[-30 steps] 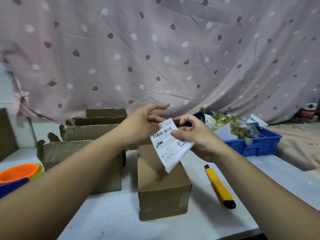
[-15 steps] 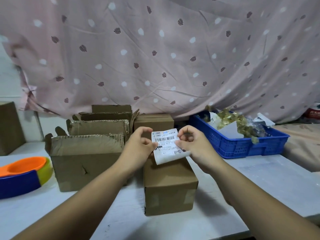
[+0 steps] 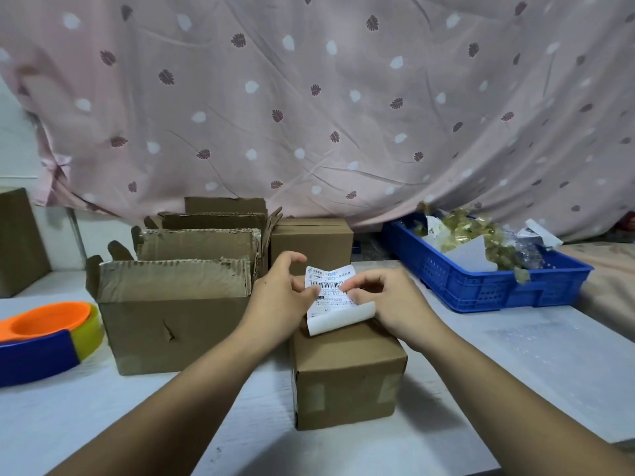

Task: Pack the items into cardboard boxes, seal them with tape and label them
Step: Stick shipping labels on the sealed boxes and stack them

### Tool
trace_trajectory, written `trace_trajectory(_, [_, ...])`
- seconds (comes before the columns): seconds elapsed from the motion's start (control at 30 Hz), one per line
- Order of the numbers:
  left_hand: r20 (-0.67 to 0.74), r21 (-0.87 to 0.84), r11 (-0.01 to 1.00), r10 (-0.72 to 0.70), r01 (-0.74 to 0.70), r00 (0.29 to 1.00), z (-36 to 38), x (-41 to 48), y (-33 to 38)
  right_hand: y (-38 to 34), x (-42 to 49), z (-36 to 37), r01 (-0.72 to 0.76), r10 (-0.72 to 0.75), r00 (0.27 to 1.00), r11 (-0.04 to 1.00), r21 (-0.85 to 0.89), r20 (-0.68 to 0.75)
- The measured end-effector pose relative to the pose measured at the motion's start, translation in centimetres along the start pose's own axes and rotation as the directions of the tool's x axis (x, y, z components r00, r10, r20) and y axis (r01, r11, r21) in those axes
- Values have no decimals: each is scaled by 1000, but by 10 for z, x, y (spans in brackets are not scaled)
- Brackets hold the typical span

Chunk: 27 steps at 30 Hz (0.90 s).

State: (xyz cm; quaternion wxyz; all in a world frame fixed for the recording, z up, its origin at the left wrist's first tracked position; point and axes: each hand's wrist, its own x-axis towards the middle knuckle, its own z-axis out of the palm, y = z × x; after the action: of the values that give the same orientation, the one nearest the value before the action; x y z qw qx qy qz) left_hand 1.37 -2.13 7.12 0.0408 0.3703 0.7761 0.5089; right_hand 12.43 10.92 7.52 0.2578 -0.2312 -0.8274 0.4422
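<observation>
A white shipping label [image 3: 329, 298] sits at the centre of the view, held just above the far top edge of a small sealed cardboard box [image 3: 347, 372]. The label carries a black barcode and rows of small print. Its lower edge curls upward, showing a blank white underside. The left hand [image 3: 280, 298] pinches the label's left edge, with the index finger lifted and curled above it. The right hand [image 3: 390, 302] pinches the right side with curled fingers [image 3: 364, 279], which cover part of the print. The small print is too blurred to read.

The sealed box stands on a pale desk [image 3: 515, 355] with patches of clear tape [image 3: 314, 395] on its near face. To its left is a row of open cardboard boxes [image 3: 171, 314] with ragged flaps, and behind it a second closed box [image 3: 311, 242]. At the far left a tape roll [image 3: 87, 326] in an orange and blue holder is cut off by the frame. To the right, a blue plastic crate [image 3: 481, 290] holds gold-coloured packets and paper that cannot be identified. A pink leaf-patterned cloth [image 3: 309, 97] hangs behind everything.
</observation>
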Motion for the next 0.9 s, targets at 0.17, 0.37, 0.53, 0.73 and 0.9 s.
trace_trajectory(0.17, [3,56,998,42,-42,999,2,-1,3,-2,7,-3,-66,65,997,998,19,31])
trace_trajectory(0.37, [6,92,992,83,-83,997,5,-2,5,-3,11,-7,-106,104,991,994,22,90])
trace_trajectory(0.53, [13,161,980,117,-118,993,9,-1,8,-2,13,-6,-97,100,993,994,-51,69])
trace_trajectory(0.73, [48,310,936,159,-166,986,14,-1,13,-3,14,-6,-89,97,993,988,-124,64])
trace_trajectory(0.9, [75,351,914,189,-204,979,14,-1,12,-5,14,-4,-81,89,995,984,-158,43])
